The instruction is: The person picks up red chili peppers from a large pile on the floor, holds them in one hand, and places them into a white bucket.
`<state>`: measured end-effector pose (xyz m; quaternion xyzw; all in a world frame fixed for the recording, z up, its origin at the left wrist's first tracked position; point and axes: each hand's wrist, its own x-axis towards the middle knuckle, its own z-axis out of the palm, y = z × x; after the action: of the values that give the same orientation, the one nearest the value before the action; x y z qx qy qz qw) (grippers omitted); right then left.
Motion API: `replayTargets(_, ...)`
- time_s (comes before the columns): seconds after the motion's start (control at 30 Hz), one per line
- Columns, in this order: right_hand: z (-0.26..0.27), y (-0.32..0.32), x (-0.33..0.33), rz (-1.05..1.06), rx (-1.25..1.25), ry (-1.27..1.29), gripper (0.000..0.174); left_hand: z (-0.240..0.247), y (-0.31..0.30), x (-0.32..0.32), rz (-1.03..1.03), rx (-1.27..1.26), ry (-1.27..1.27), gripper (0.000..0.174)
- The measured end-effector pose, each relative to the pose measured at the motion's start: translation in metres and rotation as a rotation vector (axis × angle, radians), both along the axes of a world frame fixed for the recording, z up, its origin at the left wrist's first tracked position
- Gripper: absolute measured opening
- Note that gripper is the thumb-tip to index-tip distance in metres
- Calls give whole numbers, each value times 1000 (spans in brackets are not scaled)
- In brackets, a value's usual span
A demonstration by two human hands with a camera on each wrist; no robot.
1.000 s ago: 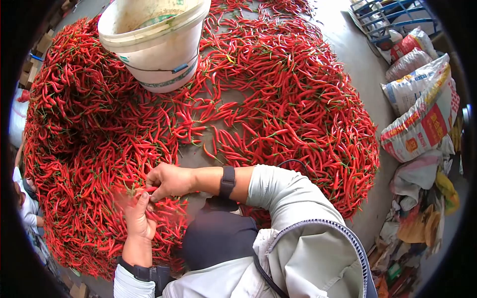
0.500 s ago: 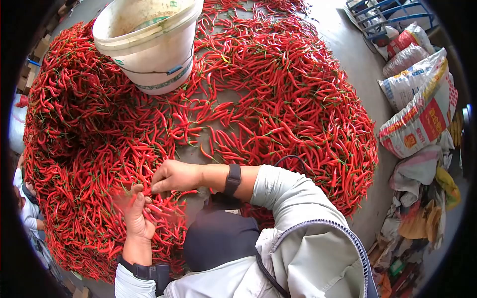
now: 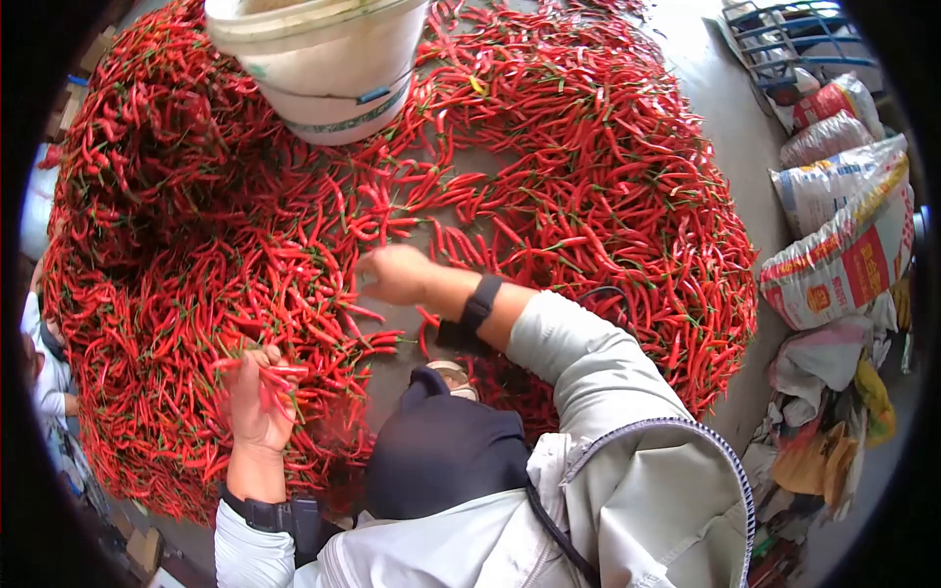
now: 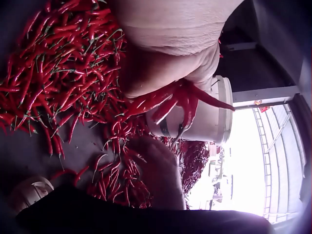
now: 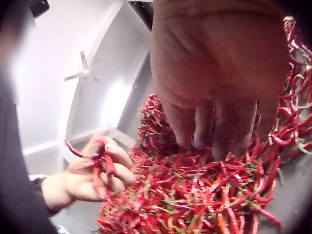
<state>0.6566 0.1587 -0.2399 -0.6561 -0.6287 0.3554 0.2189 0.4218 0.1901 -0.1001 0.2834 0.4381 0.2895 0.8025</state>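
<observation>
My left hand [image 3: 257, 412] grips a small bunch of red chili peppers [image 4: 187, 105], which splay out past the fingers in the left wrist view. Under and around it spreads a big heap of red chilies with green stems [image 3: 157, 412]. Apart from the left hand, farther forward and to the right, my right hand [image 3: 397, 276] is over the edge of the heap beside a strip of bare floor. In the right wrist view its fingers [image 5: 222, 126] point down toward the chilies, with nothing seen held in them.
A white bucket [image 3: 328, 93] with a wire handle stands among the chilies ahead. More chilies [image 3: 608, 216] lie heaped on the right. Printed sacks [image 3: 843, 260] and a blue metal frame [image 3: 799, 44] are along the far right. Another person's sleeve [image 3: 49, 382] shows at the left edge.
My right hand has left the left hand and moved forward and right. The left hand has shifted slightly left, its bunch now plainly visible. The head view has tilted, so the bucket sits higher.
</observation>
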Motion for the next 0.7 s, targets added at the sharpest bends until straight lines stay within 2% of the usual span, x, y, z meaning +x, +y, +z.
replayTargets(0.07, -22, 18, -4, -58, -75, -188, 34, -6, 3, -12, 31, -11, 11, 21)
replayTargets(0.13, -48, 34, -11, -158, 89, -303, 41, 3, -1, -17, 85, -15, 58, 21)
replayTargets(0.17, -55, 40, -12, -138, 30, -267, 47, 7, -2, -19, 119, -20, 87, 21)
replayTargets(0.2, -59, 46, -14, -96, 65, -337, 48, 8, -2, -23, 131, -15, 99, 21)
replayTargets(0.3, -71, 57, -9, -4, 50, -416, 48, 13, -2, -44, 174, -63, 88, 22)
replayTargets(0.33, -71, 58, -4, -32, 104, -446, 48, 14, -2, -48, 183, -60, 94, 22)
replayTargets(0.4, -62, 58, 17, -73, 20, -575, 57, 15, -2, -54, 238, -73, 88, 23)
replayTargets(0.53, -50, 38, 92, -165, -115, -894, 52, 15, -1, -65, 162, -76, -26, 22)
replayTargets(0.6, -44, 10, 144, -269, -325, -1009, 44, 15, -2, -66, 170, -77, -34, 20)
replayTargets(0.63, -29, -6, 165, -254, -428, -1074, 36, 15, -3, -67, 180, -92, -30, 18)
replayTargets(0.7, 3, -34, 197, -282, -581, -1080, 39, 10, -3, -70, 190, -116, -31, 16)
